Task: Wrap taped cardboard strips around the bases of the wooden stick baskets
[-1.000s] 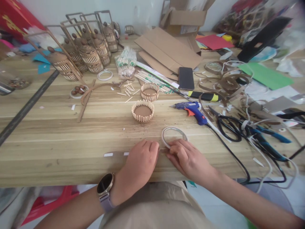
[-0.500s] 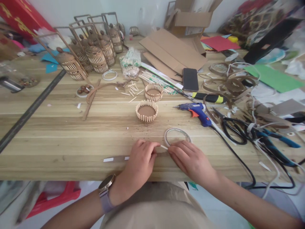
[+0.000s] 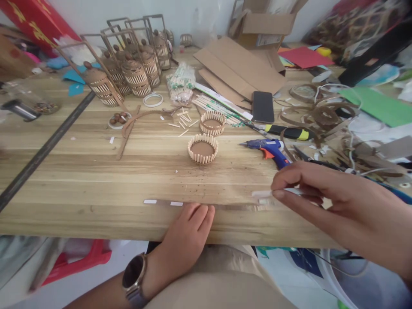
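Observation:
A thin brown strip (image 3: pixel 230 207) lies along the front of the table, with small white tape pieces (image 3: pixel 177 204) stuck on its left part. My left hand (image 3: pixel 189 229) presses down on this strip, fingers together and bent over it. Further right, my right hand (image 3: pixel 334 201) is raised above the table and pinches a white tape roll (image 3: pixel 291 191), seen nearly edge-on and partly hidden by the fingers. A pale, blurred end of tape reaches left from it, above the strip's right end. Two round baskets (image 3: pixel 203 159) made of short sticks on brown bases stand beyond the hands.
A blue glue gun (image 3: pixel 268 148) lies at the right, near a phone (image 3: pixel 262 106) and a yellow-black cutter (image 3: pixel 288 131). Lidded stick lanterns (image 3: pixel 135 77) stand back left. Short sticks (image 3: pixel 183 120), a bowl of brown beads (image 3: pixel 119 119) and a dark metal bar (image 3: pixel 48 148) also lie about.
My right hand has moved right and up, and the tape roll that lay on the table is now in it. My left hand has settled lower onto the strip; the small stick is out of sight.

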`<state>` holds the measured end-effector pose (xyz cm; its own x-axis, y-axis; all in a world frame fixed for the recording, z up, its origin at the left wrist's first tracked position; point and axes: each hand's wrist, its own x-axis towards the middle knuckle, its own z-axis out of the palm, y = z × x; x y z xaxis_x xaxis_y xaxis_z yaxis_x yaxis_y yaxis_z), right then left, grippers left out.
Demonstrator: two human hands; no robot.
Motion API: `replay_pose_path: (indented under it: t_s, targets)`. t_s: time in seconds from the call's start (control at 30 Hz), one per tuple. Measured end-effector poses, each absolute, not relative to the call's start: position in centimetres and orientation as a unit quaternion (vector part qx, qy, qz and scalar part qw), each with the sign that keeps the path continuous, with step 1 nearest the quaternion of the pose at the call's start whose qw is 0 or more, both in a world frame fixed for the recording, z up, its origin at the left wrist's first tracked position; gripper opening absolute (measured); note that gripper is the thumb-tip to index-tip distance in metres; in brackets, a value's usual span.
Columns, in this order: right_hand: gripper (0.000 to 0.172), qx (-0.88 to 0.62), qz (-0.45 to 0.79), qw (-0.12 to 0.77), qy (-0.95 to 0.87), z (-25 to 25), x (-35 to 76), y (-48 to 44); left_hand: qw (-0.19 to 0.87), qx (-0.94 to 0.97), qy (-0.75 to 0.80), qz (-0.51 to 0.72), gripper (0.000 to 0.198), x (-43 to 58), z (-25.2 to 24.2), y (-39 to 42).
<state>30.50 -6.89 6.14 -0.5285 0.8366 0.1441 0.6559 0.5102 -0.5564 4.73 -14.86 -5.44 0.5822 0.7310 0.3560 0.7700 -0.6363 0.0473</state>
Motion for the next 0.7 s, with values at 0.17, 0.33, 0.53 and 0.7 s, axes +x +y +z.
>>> replay_pose_path:
  t_s: [0.17, 0.33, 0.53, 0.7]
  targets:
    - [0.018, -0.462, 0.52, 0.079, -0.714, 4.6, 28.0, -7.0, 0.096, -0.895, -0.394, -0.186, 0.032, 3.6, -5.9, -15.8]
    - [0.008, -0.491, 0.587, 0.045, -0.642, 1.4, 24.5, -6.5, 0.11, -0.893, -0.386, -0.205, 0.031, 3.7, -6.1, -15.9]
    - [0.006, -0.533, 0.616, 0.013, -0.58, 0.1, 23.1, -6.0, 0.105, -0.894, -0.378, -0.215, 0.031, 3.8, -6.1, -15.8]
    - [0.007, -0.537, 0.625, 0.033, -0.566, -1.0, 22.9, -6.2, 0.096, -0.889, -0.389, -0.222, 0.03, 3.7, -6.2, -15.9]
